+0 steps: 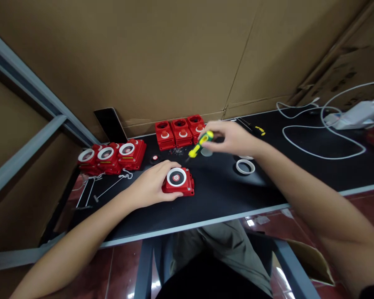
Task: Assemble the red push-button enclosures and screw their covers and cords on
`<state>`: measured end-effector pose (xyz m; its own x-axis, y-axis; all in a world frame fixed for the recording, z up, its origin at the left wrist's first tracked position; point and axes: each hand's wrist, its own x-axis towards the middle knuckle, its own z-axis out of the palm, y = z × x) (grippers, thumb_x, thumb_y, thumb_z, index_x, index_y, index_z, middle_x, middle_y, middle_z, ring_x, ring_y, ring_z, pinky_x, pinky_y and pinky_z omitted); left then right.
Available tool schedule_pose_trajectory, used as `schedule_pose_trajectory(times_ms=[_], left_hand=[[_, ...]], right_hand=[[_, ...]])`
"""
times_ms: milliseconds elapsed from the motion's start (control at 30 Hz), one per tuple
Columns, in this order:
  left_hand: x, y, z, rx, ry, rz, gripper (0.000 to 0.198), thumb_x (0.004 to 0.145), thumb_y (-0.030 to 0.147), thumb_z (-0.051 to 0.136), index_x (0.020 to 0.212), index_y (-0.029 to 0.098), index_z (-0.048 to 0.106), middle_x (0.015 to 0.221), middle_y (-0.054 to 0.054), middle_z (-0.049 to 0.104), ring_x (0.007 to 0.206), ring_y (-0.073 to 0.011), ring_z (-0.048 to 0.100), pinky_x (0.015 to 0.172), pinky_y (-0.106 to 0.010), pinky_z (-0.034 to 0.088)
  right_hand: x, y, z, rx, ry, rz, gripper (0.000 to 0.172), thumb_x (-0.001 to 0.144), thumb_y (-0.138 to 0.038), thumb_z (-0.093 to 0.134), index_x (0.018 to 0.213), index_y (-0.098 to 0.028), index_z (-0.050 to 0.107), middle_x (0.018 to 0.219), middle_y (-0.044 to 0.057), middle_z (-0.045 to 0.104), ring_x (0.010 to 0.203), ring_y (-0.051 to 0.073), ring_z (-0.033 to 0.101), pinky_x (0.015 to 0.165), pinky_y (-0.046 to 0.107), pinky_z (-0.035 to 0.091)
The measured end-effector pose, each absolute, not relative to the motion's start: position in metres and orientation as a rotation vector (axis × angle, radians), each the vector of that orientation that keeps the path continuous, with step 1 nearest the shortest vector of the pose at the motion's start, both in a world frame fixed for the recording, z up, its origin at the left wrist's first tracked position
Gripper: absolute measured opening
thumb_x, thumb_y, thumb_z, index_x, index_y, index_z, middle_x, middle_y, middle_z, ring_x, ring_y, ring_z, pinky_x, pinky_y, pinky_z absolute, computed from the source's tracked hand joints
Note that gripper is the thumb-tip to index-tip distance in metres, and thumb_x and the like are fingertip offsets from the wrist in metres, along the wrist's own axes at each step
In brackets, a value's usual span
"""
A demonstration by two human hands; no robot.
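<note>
My left hand (157, 182) grips a red box (189, 182) from its left side, thumb at the near edge and fingers at the far edge. A white ring (176, 177) with a dark round centre sits on top of that box. Raised above the table to the right, my right hand (226, 136) is closed around a yellow and green screwdriver (200, 145). Its shaft points down and left, apart from the box. Small screws (177, 152) lie scattered beyond the box, near a small black round part (155, 158).
Several red boxes stand in two groups: ringed ones (132, 154) at left, open-holed ones (181, 132) at the back. A phone (111, 124) leans on the cardboard wall (162, 54). Loose white rings (245, 167), a white cable (324, 128) and metal rods (107, 189) lie on the black table (224, 195).
</note>
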<state>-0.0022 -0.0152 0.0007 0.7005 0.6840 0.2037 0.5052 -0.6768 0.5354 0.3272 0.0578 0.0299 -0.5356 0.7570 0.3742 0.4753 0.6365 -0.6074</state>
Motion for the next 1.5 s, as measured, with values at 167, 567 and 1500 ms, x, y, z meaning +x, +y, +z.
schedule_pose_trajectory(times_ms=[167,567,1500], left_hand=[[-0.004,-0.012,-0.004,2.498,0.895,0.601,0.065,0.093,0.050,0.092,0.143,0.023,0.061,0.139,-0.013,0.077,0.125,-0.0340,0.079,0.111,-0.047,0.064],[-0.008,-0.007,-0.005,2.563,0.917,0.607,0.064,0.099,0.054,0.087,0.146,0.021,0.059,0.142,-0.013,0.076,0.129,-0.0333,0.079,0.117,-0.046,0.063],[-0.006,-0.007,-0.002,2.547,0.961,0.569,0.067,0.098,0.059,0.087,0.147,0.022,0.060,0.140,-0.013,0.078,0.124,-0.0329,0.080,0.115,-0.045,0.064]], right_hand=[[0.295,0.066,0.077,-0.699,-1.651,1.087,0.049,0.090,-0.061,0.085,0.102,-0.019,0.063,0.097,0.004,0.072,0.081,0.012,0.067,0.076,0.027,0.059],[0.234,0.041,0.058,-0.243,-1.157,1.499,0.070,0.095,-0.073,0.071,0.063,-0.025,0.032,0.047,-0.010,0.014,0.038,0.006,0.012,0.034,0.022,0.018],[0.218,0.032,0.047,-0.209,-1.230,1.599,0.063,0.101,-0.067,0.062,0.063,-0.023,0.036,0.048,-0.009,0.012,0.041,0.005,0.007,0.037,0.021,0.008]])
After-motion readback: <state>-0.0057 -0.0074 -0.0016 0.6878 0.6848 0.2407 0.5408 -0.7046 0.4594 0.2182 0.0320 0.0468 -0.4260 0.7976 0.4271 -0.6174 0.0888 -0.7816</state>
